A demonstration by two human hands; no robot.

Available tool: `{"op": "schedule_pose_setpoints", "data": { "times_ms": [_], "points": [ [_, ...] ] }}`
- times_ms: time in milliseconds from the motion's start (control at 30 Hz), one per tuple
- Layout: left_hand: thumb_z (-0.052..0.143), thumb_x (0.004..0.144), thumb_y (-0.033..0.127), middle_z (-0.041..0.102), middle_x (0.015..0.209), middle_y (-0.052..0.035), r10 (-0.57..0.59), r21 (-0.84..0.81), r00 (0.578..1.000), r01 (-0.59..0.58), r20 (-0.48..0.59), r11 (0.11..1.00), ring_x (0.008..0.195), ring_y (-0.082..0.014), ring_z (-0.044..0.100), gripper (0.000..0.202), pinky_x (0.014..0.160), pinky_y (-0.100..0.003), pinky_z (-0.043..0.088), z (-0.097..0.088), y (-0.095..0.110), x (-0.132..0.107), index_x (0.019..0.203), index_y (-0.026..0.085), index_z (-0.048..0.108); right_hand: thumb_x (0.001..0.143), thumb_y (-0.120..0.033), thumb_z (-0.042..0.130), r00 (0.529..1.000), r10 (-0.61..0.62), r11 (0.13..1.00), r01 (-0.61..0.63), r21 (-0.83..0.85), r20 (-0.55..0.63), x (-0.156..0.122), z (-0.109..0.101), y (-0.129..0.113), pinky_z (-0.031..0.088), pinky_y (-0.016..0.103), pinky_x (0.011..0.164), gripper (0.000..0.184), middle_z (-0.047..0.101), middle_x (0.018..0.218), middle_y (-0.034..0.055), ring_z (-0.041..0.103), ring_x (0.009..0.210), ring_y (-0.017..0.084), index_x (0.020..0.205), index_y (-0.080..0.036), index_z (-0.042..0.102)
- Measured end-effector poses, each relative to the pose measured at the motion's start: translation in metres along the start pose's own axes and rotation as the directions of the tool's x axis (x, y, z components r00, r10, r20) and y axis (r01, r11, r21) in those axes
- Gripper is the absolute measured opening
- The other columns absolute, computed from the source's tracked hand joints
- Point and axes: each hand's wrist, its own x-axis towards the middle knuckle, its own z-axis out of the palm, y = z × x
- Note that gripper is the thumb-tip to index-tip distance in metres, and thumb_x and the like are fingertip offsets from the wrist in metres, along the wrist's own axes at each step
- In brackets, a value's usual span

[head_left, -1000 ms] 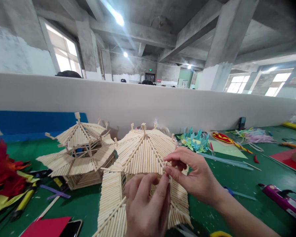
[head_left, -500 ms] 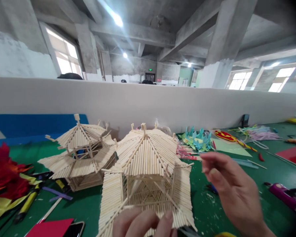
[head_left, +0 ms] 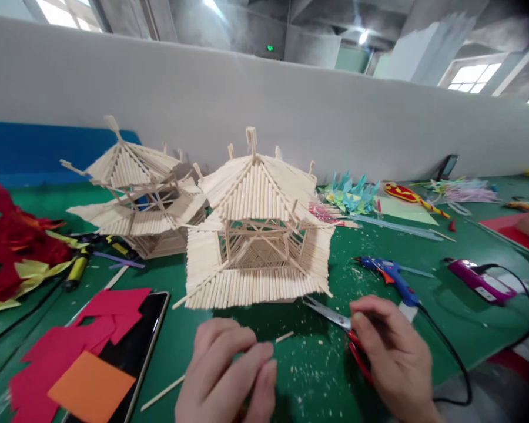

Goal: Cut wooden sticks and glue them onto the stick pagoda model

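A pavilion model made of thin wooden sticks (head_left: 255, 235) stands on the green table (head_left: 379, 376) right in front of me. My left hand (head_left: 227, 376) is low at the front, its fingers curled together near a loose stick (head_left: 284, 336); what it holds is hidden. My right hand (head_left: 394, 358) rests on red-handled scissors (head_left: 335, 320), fingers bent over the handles, blades pointing left toward the model.
A second stick pavilion (head_left: 132, 188) stands at the left rear. A blue glue gun (head_left: 390, 273) and a purple glue gun (head_left: 478, 282) with black cords lie right. A phone (head_left: 136, 346) under red and orange paper (head_left: 92, 385) sits front left. Red paper flowers (head_left: 9, 247) lie far left.
The view tilted down. My right hand dropped from beside the roof down to the scissors on the table. My left hand left the model and now lies low in front of it.
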Motion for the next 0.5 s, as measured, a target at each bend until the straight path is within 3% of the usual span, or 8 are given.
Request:
{"op": "schedule_pose_setpoints", "data": {
  "times_ms": [67,133,200,267,367,500],
  "points": [
    [0.050,0.076,0.008,0.054,0.072,-0.0051,-0.054,0.000,0.992,0.055,0.116,0.998,0.066,-0.0166,0.050,0.014,0.056,-0.030,0.043,0.004,-0.004,-0.010,0.085,0.013,0.059,0.079,-0.023,0.053,0.992,0.011,0.999,-0.005,-0.046,0.123,-0.017,0.003,0.008,0.048,0.016,0.049,0.008,0.061,0.071,-0.0003,0.058,0.057,0.011,0.086,-0.022,0.057],
    [0.048,0.077,0.011,0.055,0.073,-0.0058,-0.083,0.036,0.957,0.076,0.280,0.996,0.065,-0.0180,0.048,0.015,0.056,-0.032,0.041,0.012,-0.006,-0.024,0.088,0.014,0.058,0.080,-0.025,0.052,0.977,0.039,0.998,-0.026,-0.064,0.209,-0.031,0.006,0.016,0.049,0.017,0.052,0.009,0.063,0.072,0.0007,0.060,0.061,0.013,0.087,-0.022,0.057],
    [0.045,0.079,0.014,0.056,0.071,-0.0053,-0.052,0.121,0.876,-0.007,0.479,0.993,0.064,-0.0194,0.048,0.015,0.056,-0.035,0.040,0.022,-0.008,-0.039,0.085,0.015,0.058,0.081,-0.026,0.051,0.962,0.079,0.994,-0.058,-0.088,0.262,-0.042,0.006,0.024,0.050,0.017,0.053,0.011,0.065,0.072,0.0019,0.061,0.062,0.014,0.087,-0.020,0.057],
    [0.044,0.079,0.011,0.059,0.073,-0.0051,-0.081,0.287,0.789,-0.124,0.609,0.950,0.065,-0.0201,0.050,0.018,0.060,-0.036,0.040,0.034,-0.009,-0.051,0.086,0.015,0.060,0.081,-0.028,0.050,0.950,0.122,0.989,-0.091,-0.118,0.289,-0.051,0.005,0.031,0.050,0.017,0.054,0.013,0.066,0.071,0.0024,0.062,0.062,0.014,0.087,-0.020,0.058],
    [0.046,0.076,0.005,0.062,0.079,-0.0068,-0.113,0.371,0.763,-0.174,0.637,0.912,0.071,-0.0219,0.052,0.023,0.065,-0.038,0.040,0.052,-0.012,-0.058,0.093,0.012,0.061,0.081,-0.030,0.050,0.932,0.180,0.979,-0.139,-0.150,0.314,-0.060,0.001,0.039,0.049,0.017,0.051,0.015,0.066,0.069,0.0022,0.061,0.058,0.014,0.087,-0.019,0.059],
    [0.050,0.072,0.000,0.063,0.071,-0.0069,-0.130,0.414,0.779,-0.178,0.614,0.893,0.070,-0.0228,0.055,0.019,0.066,-0.039,0.039,0.073,-0.018,-0.058,0.073,0.013,0.064,0.079,-0.036,0.050,0.936,0.263,0.963,-0.240,-0.121,0.234,-0.068,0.003,0.046,0.045,0.017,0.047,0.019,0.063,0.063,0.0006,0.057,0.051,0.013,0.082,-0.020,0.061]
  ]
}}
